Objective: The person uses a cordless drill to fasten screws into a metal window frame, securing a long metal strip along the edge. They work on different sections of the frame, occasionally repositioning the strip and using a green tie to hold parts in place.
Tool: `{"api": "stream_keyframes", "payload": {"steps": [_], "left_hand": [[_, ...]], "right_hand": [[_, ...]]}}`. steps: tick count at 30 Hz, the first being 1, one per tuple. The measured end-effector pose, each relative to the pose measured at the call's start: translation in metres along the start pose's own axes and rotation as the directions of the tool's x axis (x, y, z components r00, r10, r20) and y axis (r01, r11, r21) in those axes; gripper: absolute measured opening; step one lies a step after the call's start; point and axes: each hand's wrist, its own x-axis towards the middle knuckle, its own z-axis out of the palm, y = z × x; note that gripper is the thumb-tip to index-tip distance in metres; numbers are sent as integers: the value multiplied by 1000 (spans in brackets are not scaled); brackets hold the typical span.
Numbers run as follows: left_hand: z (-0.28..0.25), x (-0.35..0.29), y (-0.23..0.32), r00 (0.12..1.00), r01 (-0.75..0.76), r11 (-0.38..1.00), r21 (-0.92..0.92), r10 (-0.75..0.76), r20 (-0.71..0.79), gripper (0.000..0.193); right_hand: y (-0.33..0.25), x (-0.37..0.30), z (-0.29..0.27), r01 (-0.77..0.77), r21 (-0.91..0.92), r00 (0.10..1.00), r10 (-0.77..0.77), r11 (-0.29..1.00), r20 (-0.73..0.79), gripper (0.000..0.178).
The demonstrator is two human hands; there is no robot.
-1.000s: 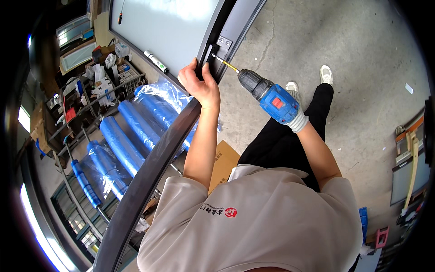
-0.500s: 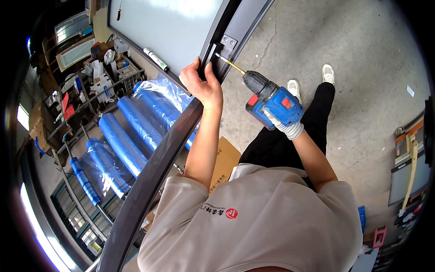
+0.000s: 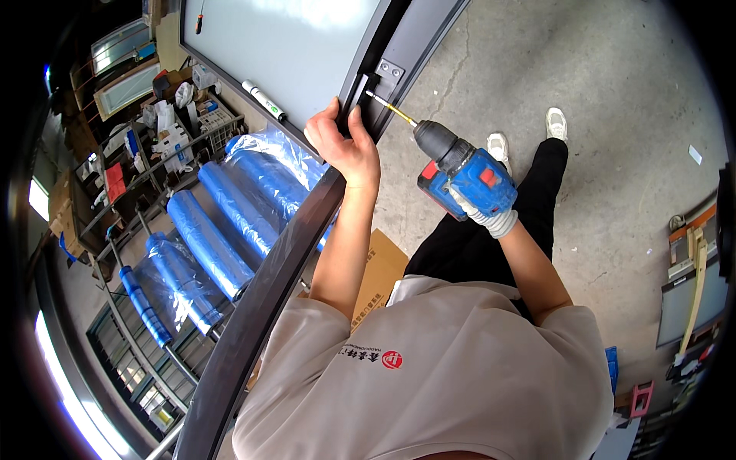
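My right hand (image 3: 484, 212), in a pale knitted glove, grips a blue-and-black cordless drill (image 3: 465, 162). A long yellowish driver bit (image 3: 401, 116) runs from its chuck to the inner channel of a dark metal frame (image 3: 261, 295), the tip at a small black fitting (image 3: 366, 86). Just above that tip, a grey hinge plate (image 3: 389, 71) with screws sits on the profile. Bare and bent at the fingers, my left hand (image 3: 343, 149) holds the frame's edge beside the fitting; its fingertips are partly hidden behind the edge.
On the glazed panel (image 3: 299, 57) lie a white marker (image 3: 263, 100) and a screwdriver (image 3: 199, 23). Blue film-wrapped rolls (image 3: 211, 230) rest on a rack at the left. A cardboard box (image 3: 379, 268) stands below the frame. Concrete floor (image 3: 621, 100) stretches to the right.
The drill and my right hand have shifted very slightly right and down in the picture, as has the hinge plate. Both hands keep their hold.
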Motion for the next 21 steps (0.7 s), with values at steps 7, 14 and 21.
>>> {"api": "stream_keyframes", "payload": {"steps": [7, 14, 21], "left_hand": [[0, 0, 2, 998, 60, 997, -43, -61, -9, 20], [-2, 0, 2, 998, 63, 997, -33, -63, 3, 22], [-18, -12, 7, 998, 20, 1000, -14, -19, 64, 40]], "right_hand": [[-5, 5, -15, -501, 814, 860, -276, -294, 430, 57], [-4, 4, -8, -460, 864, 880, -239, -206, 411, 53], [-6, 5, -21, -143, 906, 984, -46, 398, 175, 37]]}}
